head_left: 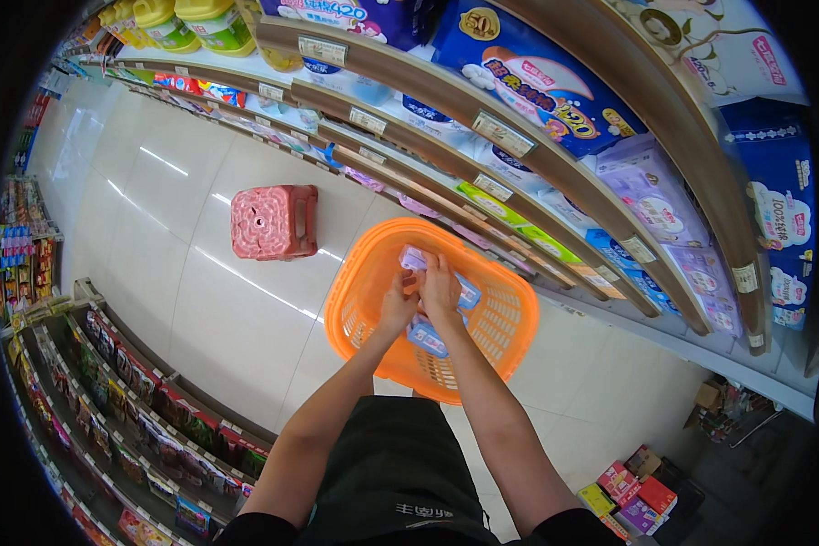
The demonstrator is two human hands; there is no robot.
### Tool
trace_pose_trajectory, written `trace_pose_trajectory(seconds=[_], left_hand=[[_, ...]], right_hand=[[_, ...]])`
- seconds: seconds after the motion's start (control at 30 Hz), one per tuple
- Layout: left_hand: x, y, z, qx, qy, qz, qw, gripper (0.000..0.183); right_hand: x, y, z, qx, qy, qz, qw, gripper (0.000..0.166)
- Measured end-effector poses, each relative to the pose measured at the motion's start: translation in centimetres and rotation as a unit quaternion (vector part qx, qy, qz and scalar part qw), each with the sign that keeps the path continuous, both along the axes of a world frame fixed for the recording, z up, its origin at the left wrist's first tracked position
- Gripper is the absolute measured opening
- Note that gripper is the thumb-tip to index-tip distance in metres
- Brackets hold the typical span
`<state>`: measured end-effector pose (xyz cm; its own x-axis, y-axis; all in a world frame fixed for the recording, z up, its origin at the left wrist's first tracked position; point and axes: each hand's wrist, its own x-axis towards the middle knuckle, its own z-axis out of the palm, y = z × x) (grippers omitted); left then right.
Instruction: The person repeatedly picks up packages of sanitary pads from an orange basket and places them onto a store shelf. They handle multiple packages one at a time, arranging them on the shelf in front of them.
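Note:
Both of my hands reach down into an orange plastic basket (519, 300) with slotted walls on the tiled floor. My right hand (439, 285) is over a small light purple package (413, 259), with its fingers at the package's near side. Close beside it, my left hand (400, 300) has bent fingers near the same package; whether it grips anything cannot be told. Blue packages lie in the basket, one (469, 292) to the right of my right hand and another (428, 339) below the hands, partly hidden by my right wrist.
A red plastic stool (263, 222) stands left of the basket. Shelves (450, 89) of packaged tissue and pads run along the upper right. A rack (143, 389) of bagged goods stands at the lower left. Colourful boxes (618, 483) sit on the floor at the lower right.

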<state>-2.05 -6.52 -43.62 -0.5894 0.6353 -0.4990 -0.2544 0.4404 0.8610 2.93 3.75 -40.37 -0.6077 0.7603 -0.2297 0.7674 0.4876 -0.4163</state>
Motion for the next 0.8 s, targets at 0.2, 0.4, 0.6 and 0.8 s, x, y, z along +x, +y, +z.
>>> trace_pose_trajectory(seconds=[0.2, 0.4, 0.6, 0.8], left_hand=[[0.4, -0.2, -0.3, 0.005, -0.164, 0.089, 0.982, 0.043], [0.2, 0.0, 2.2, -0.001, -0.303, 0.207, 0.930, 0.045], [-1.2, -2.3, 4.1, 0.059, -0.486, 0.251, 0.835, 0.071], [-1.3, -2.2, 13.9, 0.117, -0.402, 0.201, 0.886, 0.053]], right_hand=[[0.4, -0.1, -1.0, 0.037, -0.012, 0.015, 0.999, 0.024], [0.7, -0.8, 0.5, 0.045, -0.036, 0.025, 0.998, 0.010], [5.1, -3.5, 8.0, -0.014, 0.109, 0.006, 0.994, 0.023], [11.2, -5.5, 16.4, -0.104, 0.226, -0.133, 0.959, 0.027]])
